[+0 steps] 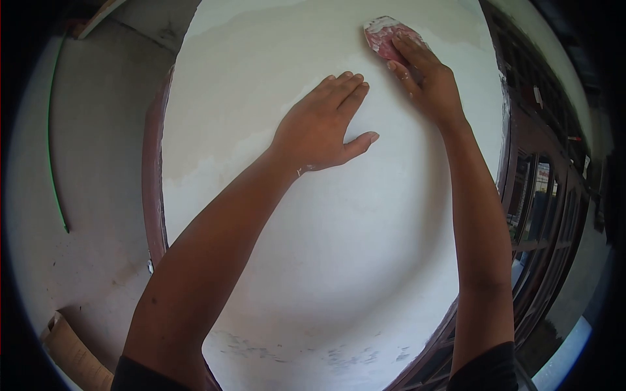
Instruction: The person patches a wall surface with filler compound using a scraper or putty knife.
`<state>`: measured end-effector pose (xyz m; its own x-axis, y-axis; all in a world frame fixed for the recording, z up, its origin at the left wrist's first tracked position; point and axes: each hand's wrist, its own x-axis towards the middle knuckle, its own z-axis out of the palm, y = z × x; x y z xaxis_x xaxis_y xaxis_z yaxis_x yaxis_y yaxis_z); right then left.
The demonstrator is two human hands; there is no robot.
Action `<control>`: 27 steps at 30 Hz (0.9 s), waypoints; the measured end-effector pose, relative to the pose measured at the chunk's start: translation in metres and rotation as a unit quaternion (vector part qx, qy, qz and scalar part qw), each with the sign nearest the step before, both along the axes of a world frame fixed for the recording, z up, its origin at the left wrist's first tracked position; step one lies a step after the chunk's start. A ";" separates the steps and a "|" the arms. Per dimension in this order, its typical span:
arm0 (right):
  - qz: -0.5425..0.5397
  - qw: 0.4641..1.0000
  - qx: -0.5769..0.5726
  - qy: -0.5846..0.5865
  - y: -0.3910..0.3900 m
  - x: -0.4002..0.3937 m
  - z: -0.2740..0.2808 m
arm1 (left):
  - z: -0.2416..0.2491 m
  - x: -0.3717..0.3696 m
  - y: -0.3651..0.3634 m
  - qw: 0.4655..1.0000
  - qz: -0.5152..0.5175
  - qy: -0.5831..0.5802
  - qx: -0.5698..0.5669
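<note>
In front of me stands a broad white wall panel (352, 247), with damp-looking beige patches across its upper left and grey smudges low down. My left hand (326, 114) lies flat against it near the middle, fingers stretched out and thumb apart, holding nothing. Higher and to the right, my right hand (427, 75) presses a flat reddish pad (385, 36) to the surface. White paste or dust coats much of this pad, and the fingers cover its right part. White specks show on my right fingers and left wrist.
Brown wooden trim (154, 156) borders the panel on the left. Beyond it, a thin green strip (49, 130) hangs on a grey wall (98, 163), above a cardboard piece (72, 352). Dark window frames with glass (541, 202) stand close on the right.
</note>
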<state>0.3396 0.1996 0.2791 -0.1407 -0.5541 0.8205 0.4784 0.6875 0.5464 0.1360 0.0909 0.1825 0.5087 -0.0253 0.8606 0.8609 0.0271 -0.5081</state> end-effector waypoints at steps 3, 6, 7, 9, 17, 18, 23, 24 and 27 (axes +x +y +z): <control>-0.027 0.999 -0.031 -0.020 0.005 0.006 -0.012 | 0.002 0.000 0.002 1.000 -0.012 0.020 0.005; -0.020 0.998 -0.056 0.004 0.013 0.027 -0.035 | 0.001 0.001 0.002 1.000 -0.016 0.018 0.007; -0.022 0.998 -0.056 0.004 0.014 0.028 -0.034 | 0.001 0.001 0.002 1.000 -0.013 0.016 0.010; 0.006 0.999 -0.016 0.042 0.012 0.029 -0.026 | 0.001 0.001 0.003 1.000 -0.013 0.014 0.011; -0.032 0.997 -0.066 0.018 0.009 0.021 -0.024 | 0.003 0.001 0.001 1.000 -0.007 0.024 0.008; -0.038 0.997 -0.070 0.020 0.011 0.026 -0.033 | 0.002 0.001 0.001 1.000 -0.006 0.021 0.008; 0.033 0.996 -0.057 0.057 0.012 0.028 -0.028 | 0.002 0.000 0.004 1.000 0.001 0.019 0.013; 0.046 0.996 -0.050 0.059 0.007 0.023 -0.019 | 0.002 0.000 0.004 1.000 -0.003 0.019 0.012; 0.009 0.998 -0.038 0.045 0.004 0.004 0.000 | 0.003 0.000 0.003 1.000 -0.008 0.023 0.009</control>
<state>0.3440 0.2034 0.2792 -0.0551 -0.4910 0.8694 0.5104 0.7345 0.4472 0.1361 0.0938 0.1857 0.5477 -0.0491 0.8352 0.8366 0.0239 -0.5472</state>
